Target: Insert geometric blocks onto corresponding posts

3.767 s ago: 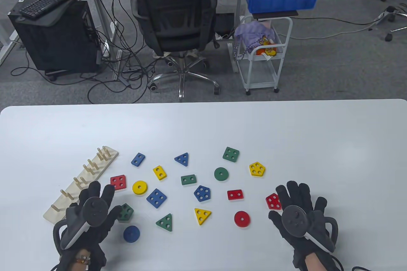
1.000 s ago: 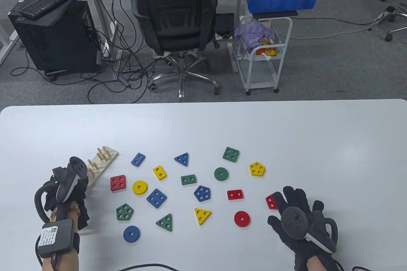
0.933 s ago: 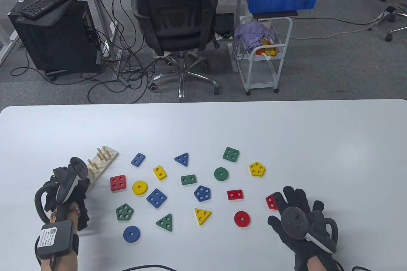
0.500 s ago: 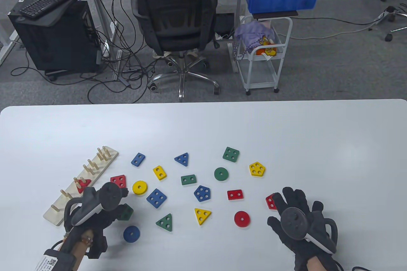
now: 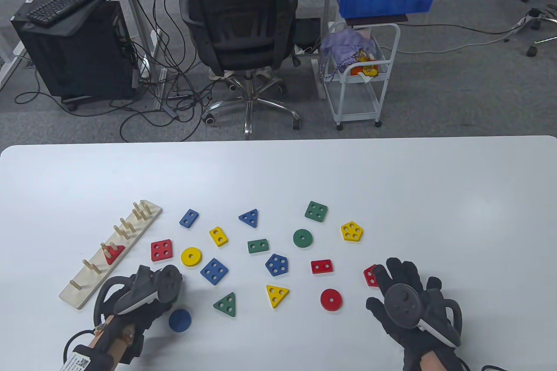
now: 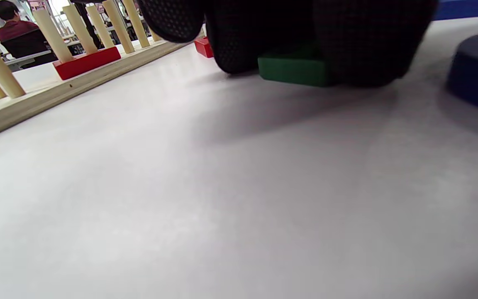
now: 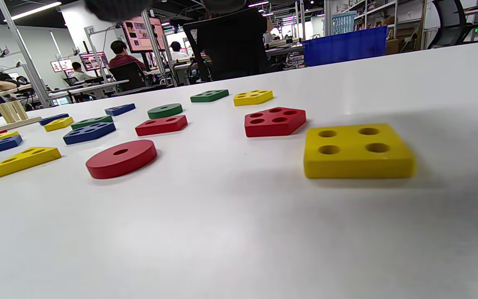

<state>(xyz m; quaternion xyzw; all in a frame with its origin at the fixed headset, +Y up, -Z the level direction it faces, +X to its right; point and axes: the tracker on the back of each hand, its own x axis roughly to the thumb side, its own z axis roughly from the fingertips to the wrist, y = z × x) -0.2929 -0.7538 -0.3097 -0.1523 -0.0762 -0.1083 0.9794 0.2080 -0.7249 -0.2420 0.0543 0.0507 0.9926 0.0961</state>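
One green pentagon block (image 6: 295, 68) on the table under the left hand (image 5: 148, 301), fingers (image 6: 239, 45) curled around it.

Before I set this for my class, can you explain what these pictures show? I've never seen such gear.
These are two gloved human hands, each wearing a tracker; no robot. One camera looks down at the white table; one sits on each wrist. On the table lie loose coloured blocks and a wooden peg board with a red triangle on its pegs. The left hand pinches a green block lying flat; the right hand is open, holding nothing.
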